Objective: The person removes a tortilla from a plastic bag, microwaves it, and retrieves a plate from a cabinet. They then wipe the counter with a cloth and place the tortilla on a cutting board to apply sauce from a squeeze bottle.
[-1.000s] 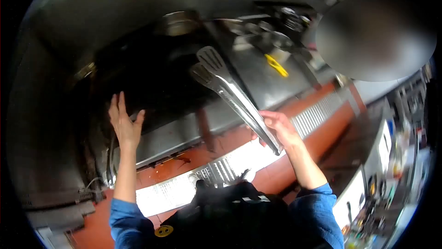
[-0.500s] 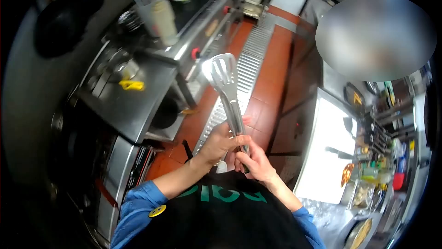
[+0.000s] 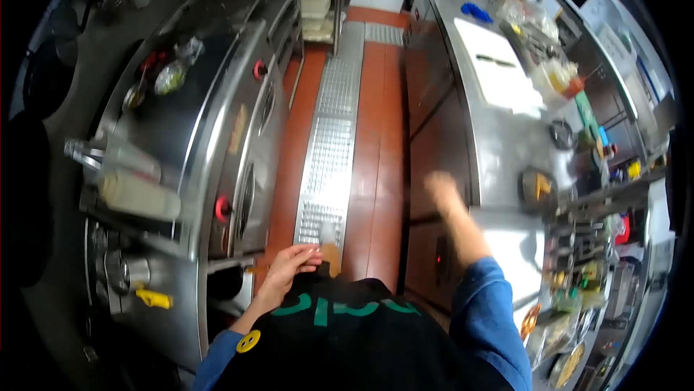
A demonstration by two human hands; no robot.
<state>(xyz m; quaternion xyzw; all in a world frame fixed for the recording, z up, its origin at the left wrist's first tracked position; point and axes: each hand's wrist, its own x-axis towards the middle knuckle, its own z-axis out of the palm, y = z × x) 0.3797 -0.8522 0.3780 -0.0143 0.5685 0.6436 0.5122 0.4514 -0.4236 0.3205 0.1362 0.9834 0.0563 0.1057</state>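
Observation:
My left hand [image 3: 290, 269] is low in front of my black apron [image 3: 361, 344], its fingers drawn together in a pinch. Right at its fingertips is a small tan, flat piece [image 3: 331, 259] with a pale blurred part above it; I cannot tell whether the hand grips this piece. Stretched forward and to the right, my right hand [image 3: 441, 190] is smeared by motion, and its fingers do not show clearly. It overlaps the steel cabinet fronts [image 3: 434, 123] below the right-hand counter in this view.
A steel cooking range [image 3: 238, 131] with red knobs runs along the left, with squeeze bottles [image 3: 137, 196] and a yellow-handled item [image 3: 154, 298] nearby. Ahead lies a floor grate [image 3: 329, 152] between red tiles. On the right counter are a white board [image 3: 499, 66] with a knife and several containers.
The slotted metal tongs held in both hands are out of sight. My hands have parted: the right swung forward and right, the left moved lower left. The view has shifted along the aisle.

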